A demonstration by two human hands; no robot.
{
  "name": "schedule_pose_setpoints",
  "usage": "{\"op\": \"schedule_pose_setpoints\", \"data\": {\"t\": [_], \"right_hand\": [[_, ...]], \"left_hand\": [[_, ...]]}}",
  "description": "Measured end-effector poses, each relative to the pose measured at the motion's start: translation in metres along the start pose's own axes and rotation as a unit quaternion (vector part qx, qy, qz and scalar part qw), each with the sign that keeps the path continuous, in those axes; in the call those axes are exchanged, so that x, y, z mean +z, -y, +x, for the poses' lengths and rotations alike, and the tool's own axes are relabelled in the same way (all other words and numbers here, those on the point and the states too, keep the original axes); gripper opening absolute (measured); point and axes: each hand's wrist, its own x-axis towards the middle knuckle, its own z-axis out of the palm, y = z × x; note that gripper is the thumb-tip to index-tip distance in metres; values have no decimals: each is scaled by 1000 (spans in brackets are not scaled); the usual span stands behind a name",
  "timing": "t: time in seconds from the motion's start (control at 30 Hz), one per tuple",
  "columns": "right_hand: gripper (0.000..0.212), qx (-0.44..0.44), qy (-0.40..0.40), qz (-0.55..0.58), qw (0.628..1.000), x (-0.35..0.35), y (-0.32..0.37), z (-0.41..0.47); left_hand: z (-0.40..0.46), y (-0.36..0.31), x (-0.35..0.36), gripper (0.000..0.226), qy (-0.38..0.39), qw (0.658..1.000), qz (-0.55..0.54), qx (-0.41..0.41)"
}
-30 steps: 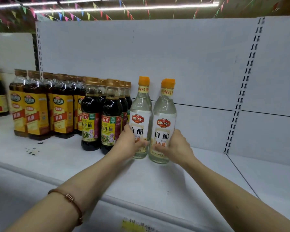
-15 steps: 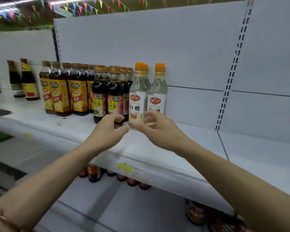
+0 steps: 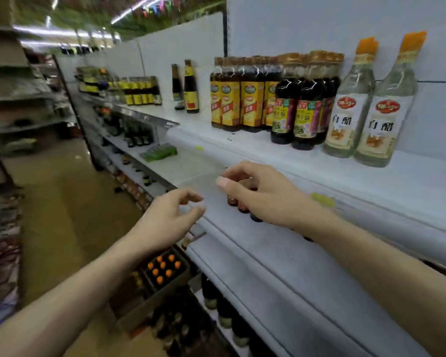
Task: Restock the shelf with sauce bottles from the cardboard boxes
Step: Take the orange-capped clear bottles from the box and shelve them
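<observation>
Two clear vinegar bottles with orange caps stand upright on the white shelf at the upper right, beside dark soy sauce bottles and yellow-labelled brown bottles. My left hand and my right hand hover in front of the shelf edge, well below and left of the vinegar bottles, fingers loosely curled and apart, holding nothing. On the floor below stands an open cardboard box with several orange-capped bottles inside.
Lower shelves hold more dark bottles. The aisle floor stretches away to the left, with another shelving unit on the far left. More bottles line the shelf farther down the aisle.
Both hands let go of the two vinegar bottles and drew back down and away from the shelf. The view has swung left and down toward the aisle and the box.
</observation>
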Motion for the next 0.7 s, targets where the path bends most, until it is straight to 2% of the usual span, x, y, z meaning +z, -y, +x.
{"op": "schedule_pose_setpoints", "data": {"t": [0.17, 0.3, 0.53, 0.7], "right_hand": [[31, -47, 67, -31, 996, 72, 29, 40], [34, -47, 132, -35, 989, 151, 48, 81], [36, -33, 167, -17, 985, 283, 79, 164], [34, -6, 175, -3, 985, 341, 75, 214]], "left_hand": [[-27, 70, -45, 18, -12, 999, 11, -32], [-43, 146, -88, 15, 4, 997, 20, -68], [-41, 285, -166, 21, 13, 994, 40, -105], [-21, 367, -183, 22, 44, 992, 41, -114]]}}
